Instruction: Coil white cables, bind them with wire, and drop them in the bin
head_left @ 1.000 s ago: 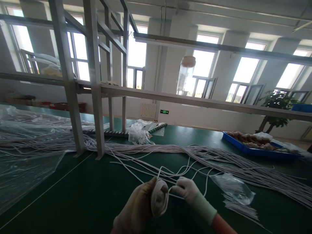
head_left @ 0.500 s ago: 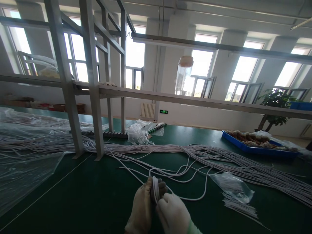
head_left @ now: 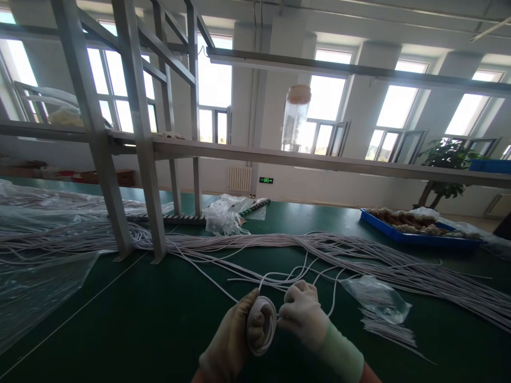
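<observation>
A small coil of white cable sits in my gloved left hand, whose fingers curl through the loop from inside. One strand rises from the coil toward the loose cables on the table. Just right of the coil, my right hand, in a pale glove with a greenish cuff, is closed, its fingers pinched on a bit of cable next to the coil. Its fingertips are partly hidden. Beyond both hands, a long bundle of white cables runs across the green table.
A clear plastic bag lies over short cut cable pieces on the right. Farther back stands a blue tray with brownish material. Metal shelf posts rise at left; a bottle stands on the shelf rail. Plastic sheeting covers the left side.
My right hand has moved away from the coil to the right and up. The coil has turned so its round opening faces me. The view has shifted slightly.
</observation>
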A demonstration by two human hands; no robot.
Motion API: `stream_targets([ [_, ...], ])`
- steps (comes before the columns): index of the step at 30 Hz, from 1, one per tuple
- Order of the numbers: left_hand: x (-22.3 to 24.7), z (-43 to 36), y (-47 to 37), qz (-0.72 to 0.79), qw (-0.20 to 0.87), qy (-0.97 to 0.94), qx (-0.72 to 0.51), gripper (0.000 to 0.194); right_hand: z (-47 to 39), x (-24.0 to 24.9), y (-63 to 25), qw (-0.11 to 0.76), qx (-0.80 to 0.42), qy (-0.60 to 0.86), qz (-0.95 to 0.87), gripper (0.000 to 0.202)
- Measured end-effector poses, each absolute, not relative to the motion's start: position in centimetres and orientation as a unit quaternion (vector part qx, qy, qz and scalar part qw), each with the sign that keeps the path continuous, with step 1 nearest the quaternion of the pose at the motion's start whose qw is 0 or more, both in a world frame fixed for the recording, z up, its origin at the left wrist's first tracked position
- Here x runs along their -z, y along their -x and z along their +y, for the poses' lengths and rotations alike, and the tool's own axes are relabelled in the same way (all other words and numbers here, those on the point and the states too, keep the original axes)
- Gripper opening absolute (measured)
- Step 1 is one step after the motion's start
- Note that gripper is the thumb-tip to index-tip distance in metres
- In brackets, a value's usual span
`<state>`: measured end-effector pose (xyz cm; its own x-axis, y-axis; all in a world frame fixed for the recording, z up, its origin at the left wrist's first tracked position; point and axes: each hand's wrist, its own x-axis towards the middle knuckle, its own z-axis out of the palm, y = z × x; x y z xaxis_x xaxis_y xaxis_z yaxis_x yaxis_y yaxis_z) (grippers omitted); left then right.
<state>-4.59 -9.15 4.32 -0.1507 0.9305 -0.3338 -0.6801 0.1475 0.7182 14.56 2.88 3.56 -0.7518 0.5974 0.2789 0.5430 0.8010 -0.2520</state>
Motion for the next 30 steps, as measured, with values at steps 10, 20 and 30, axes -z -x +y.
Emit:
stream_targets([
  [10, -3.6, -7.5, 1.8, 0.404, 0.732, -0.153, -0.528, 0.013, 0.2, -1.0, -16.2, 0.288, -0.133, 0.336, -0.887, 0.027],
  [20, -2.9, -6.9, 0.5, 0.314, 0.78, -0.078, -0.536, 0.032, -1.0, -0.8, -15.7, 0.426, -0.433, 0.366, -0.705, 0.017],
  [30, -2.3, -7.6, 0.9, 0.45, 0.708, -0.146, -0.524, 0.01, -1.2, -0.8, -16.0, 0.378, -0.482, 0.367, -0.701, 0.028],
])
